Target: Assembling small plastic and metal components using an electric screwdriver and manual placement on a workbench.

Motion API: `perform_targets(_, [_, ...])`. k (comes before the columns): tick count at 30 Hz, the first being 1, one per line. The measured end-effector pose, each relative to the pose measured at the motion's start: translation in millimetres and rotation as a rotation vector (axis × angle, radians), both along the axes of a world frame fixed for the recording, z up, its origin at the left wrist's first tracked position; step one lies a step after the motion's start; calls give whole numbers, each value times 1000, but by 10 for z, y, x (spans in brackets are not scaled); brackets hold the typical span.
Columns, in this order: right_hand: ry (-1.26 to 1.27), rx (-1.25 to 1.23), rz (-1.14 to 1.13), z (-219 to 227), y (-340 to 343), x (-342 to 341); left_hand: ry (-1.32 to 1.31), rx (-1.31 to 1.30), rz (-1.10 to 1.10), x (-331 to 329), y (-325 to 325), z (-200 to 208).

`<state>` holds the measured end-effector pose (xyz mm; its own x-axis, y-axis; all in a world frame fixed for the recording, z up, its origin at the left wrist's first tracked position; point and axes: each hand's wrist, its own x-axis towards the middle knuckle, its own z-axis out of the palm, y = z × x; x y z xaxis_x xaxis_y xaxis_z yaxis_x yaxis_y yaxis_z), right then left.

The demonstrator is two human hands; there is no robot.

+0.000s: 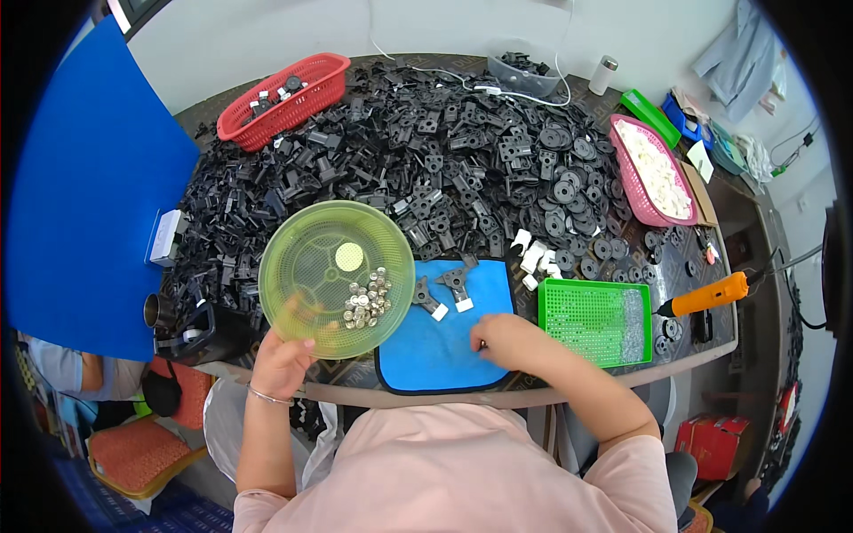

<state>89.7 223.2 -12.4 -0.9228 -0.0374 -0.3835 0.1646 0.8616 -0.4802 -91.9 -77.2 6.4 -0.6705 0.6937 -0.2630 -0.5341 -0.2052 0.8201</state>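
My left hand [284, 360] grips the near rim of a round yellow-green plastic colander [293, 240], thumb on the outside and fingers showing through the mesh. The colander is tilted, and a cluster of small shiny metal round parts [366, 302] lies in its lower right. My right hand [502, 342] is over the right side of a blue mat [418, 355], fingers curled together; what they hold, if anything, is too small to make out. Two black plastic brackets with white end pieces, a left bracket [426, 296] and a right bracket [457, 284], rest on the mat.
Black plastic parts [400, 133] are heaped across the table. Right of the mat stand a green tray [582, 324] and an orange electric screwdriver [711, 293]. A pink basket [644, 182] holds white pieces; a red basket [284, 98] stands far left. White parts [533, 258] lie near the tray.
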Motion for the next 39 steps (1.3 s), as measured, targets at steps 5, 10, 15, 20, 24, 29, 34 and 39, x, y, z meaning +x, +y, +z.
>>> perform_targets(5, [56, 166, -11, 113, -184, 57, 6, 0, -6, 7, 52, 21])
perform_targets(10, [67, 215, 38, 200, -143, 79, 13, 2, -5, 13, 70, 29])
perform_targets(15, [63, 227, 22, 250, -33, 75, 18, -4, -6, 8, 64, -13])
perform_targets(20, [57, 296, 9, 339, 23, 32, 20, -26, -9, 28, 113, 35])
perform_targets(24, [265, 197, -102, 403, 64, -43, 39, -18, -36, 60, 179, 64])
perform_targets(29, [274, 171, -186, 485, 241, -70, 8, -10, -85, 147, 347, 122])
perform_targets(34, [250, 131, -400, 556, 404, 85, 209, -127, -212, 414, 651, 114])
perform_targets(39, [274, 177, -556, 521, 474, 354, 413, -174, -259, 798, 1008, 78])
